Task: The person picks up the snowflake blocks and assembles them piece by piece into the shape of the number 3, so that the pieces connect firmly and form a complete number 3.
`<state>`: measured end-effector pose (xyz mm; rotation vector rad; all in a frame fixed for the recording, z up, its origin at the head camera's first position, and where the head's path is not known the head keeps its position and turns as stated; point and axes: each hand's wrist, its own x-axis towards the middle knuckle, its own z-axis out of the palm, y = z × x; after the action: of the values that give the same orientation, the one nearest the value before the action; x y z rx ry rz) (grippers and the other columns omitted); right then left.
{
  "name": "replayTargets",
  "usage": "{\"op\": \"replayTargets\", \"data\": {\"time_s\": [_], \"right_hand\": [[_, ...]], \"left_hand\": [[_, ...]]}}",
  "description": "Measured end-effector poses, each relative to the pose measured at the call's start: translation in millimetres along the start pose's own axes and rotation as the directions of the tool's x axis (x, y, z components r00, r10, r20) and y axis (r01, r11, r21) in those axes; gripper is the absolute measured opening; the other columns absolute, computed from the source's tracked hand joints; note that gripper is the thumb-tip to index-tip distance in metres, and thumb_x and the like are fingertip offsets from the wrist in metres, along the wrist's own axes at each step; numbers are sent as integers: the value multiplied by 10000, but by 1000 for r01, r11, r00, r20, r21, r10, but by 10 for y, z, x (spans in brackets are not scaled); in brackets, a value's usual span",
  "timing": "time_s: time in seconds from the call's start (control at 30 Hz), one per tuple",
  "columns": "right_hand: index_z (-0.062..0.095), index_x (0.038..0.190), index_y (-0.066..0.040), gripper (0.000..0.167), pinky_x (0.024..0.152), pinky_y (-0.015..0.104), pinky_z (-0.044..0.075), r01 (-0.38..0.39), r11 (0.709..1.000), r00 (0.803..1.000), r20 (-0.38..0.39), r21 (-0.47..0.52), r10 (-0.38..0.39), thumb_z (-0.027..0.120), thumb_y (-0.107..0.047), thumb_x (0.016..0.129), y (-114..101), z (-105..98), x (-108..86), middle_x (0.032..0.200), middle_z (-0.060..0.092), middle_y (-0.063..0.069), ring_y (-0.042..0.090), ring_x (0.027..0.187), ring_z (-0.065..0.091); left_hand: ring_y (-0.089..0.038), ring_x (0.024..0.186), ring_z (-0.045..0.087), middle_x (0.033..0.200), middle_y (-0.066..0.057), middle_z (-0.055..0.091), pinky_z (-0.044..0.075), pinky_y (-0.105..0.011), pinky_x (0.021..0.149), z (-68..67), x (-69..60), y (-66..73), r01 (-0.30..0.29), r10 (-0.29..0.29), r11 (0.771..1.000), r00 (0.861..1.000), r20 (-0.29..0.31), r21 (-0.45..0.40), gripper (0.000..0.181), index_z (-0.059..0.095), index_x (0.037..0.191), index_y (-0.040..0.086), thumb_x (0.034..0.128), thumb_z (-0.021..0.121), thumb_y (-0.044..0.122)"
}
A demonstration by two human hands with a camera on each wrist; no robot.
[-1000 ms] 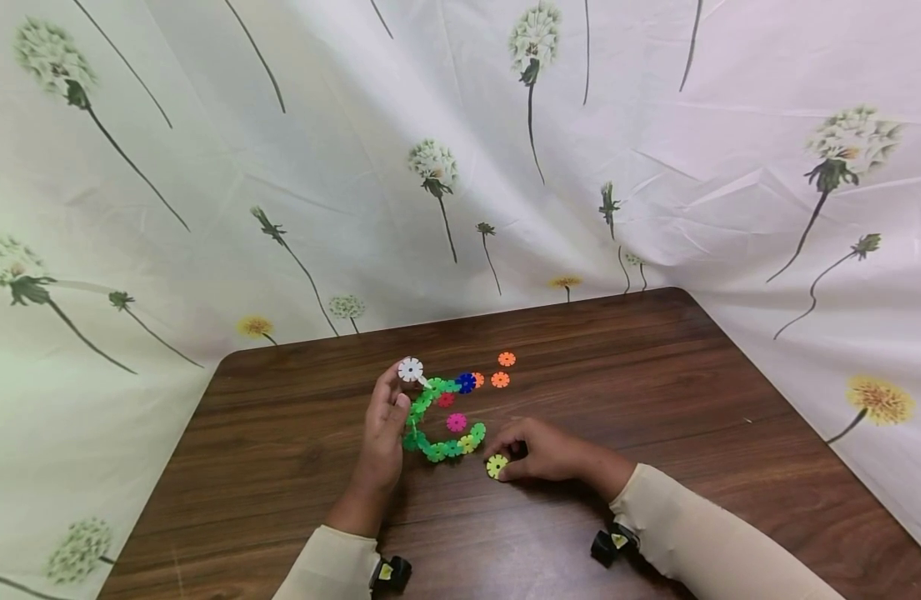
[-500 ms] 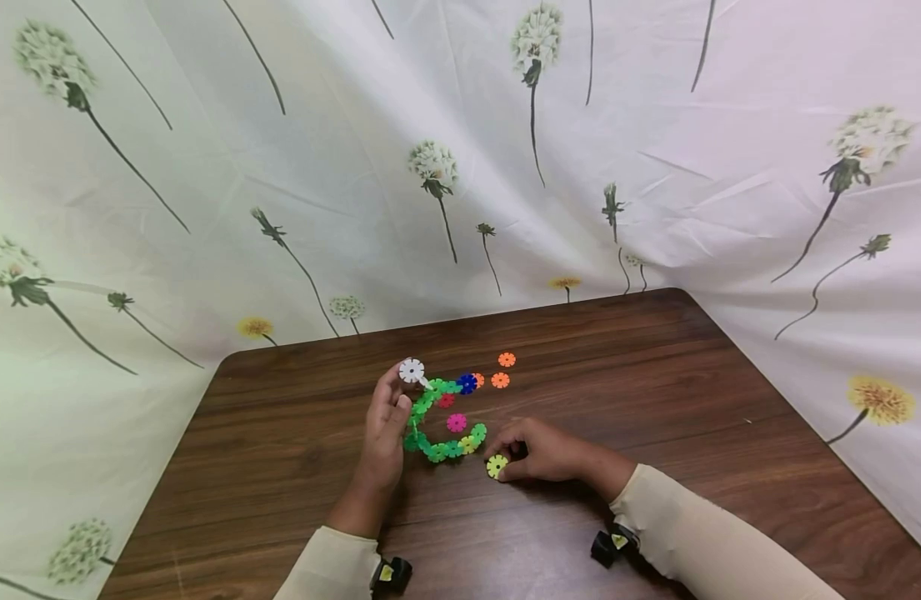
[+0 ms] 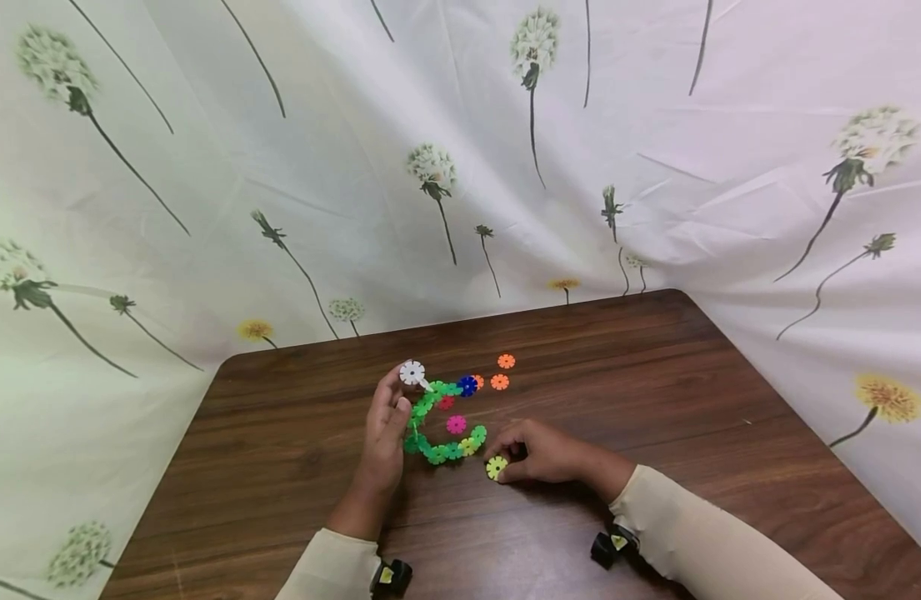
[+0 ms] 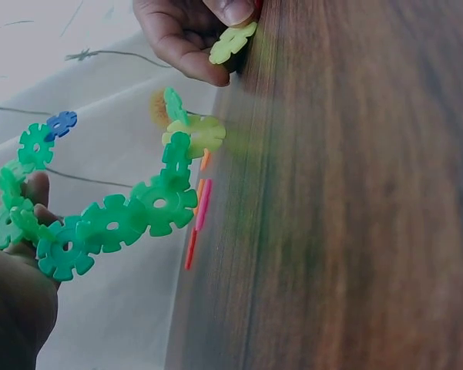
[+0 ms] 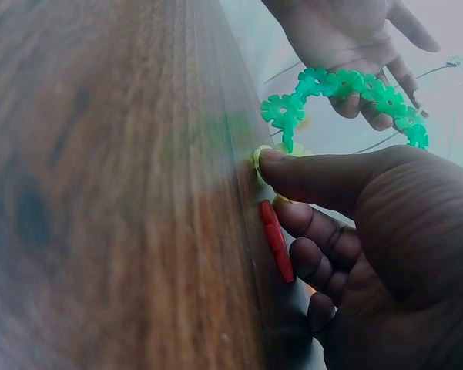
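My left hand (image 3: 385, 433) grips a curved chain of interlocking notched discs (image 3: 437, 452), mostly green. A white disc (image 3: 412, 372) and a blue disc (image 3: 468, 385) belong to the far end; a yellow disc (image 4: 204, 137) sits near the other end, beside a green one. In my right hand (image 3: 543, 452), thumb and fingers pinch a loose yellow disc (image 3: 496, 467), close to the chain's near end but apart from it. Under the right hand's fingers lies a red piece (image 5: 276, 241), seen edge-on in the right wrist view and hidden in the head view.
Loose on the brown wooden table (image 3: 280, 467) are a pink disc (image 3: 456, 424), a red disc (image 3: 447, 402) and several orange discs (image 3: 500, 382) beyond the chain. A white cloth (image 3: 317, 167) printed with dandelions hangs along the table's back and sides.
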<state>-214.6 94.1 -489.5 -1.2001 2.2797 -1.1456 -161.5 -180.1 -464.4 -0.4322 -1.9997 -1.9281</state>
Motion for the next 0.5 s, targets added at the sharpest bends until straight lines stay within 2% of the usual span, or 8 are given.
{"op": "replayTargets", "data": {"time_s": [0.1,0.3,0.5], "right_hand": [[830,1171,-80,257,758,207,495,2,1000,1000,0,-3,-2,863,-64,916,7,-2,3,895,684,4,75,843,571],[832,1167,-91,249,751,206,495,-4,1000,1000,3,5,4,862,-66,920,11,-12,1,889,674,-20,64,837,567],[829,1179,-81,264,751,208,496,-14,1000,1000,11,13,14,863,-65,918,-14,-14,-8,897,687,-6,45,832,563]], "left_hand": [[-124,1393,495,1531,-145,485,429,-232,1160,6,5,2,-9,9,1000,1000,1,-15,524,337,1651,1,1130,349,60],[-93,1365,522,1479,-20,526,457,-211,1139,11,8,8,-14,14,999,1000,-8,-36,524,327,1644,-26,1130,374,63],[-104,1350,541,1453,9,559,470,-197,1134,15,-10,7,-11,11,1000,1000,-7,-15,518,342,1642,-8,1129,391,42]]}}
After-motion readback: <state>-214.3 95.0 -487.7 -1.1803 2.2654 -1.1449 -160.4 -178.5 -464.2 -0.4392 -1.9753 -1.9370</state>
